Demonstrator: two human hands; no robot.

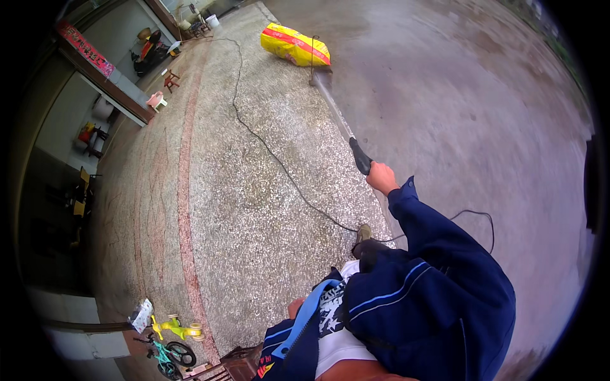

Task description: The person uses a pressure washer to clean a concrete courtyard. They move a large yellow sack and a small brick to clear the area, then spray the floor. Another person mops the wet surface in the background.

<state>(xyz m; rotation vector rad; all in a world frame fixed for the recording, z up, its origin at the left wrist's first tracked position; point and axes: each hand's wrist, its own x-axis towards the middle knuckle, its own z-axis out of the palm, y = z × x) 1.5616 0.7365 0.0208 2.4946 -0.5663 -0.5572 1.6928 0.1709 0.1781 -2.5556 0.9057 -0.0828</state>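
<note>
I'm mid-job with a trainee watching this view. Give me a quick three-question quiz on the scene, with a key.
1. Multiple choice: which hand grips the black spray gun? A) left only; B) right only; C) both.

2. True or false: in the picture, the yellow sack lies to the right of the long reddish stripe on the ground.

3. Fill in the blank: the small ride-on toy beside the teal bike is mostly ____ in colour.

Key: 1. B, the right hand; 2. true; 3. yellow.
</note>
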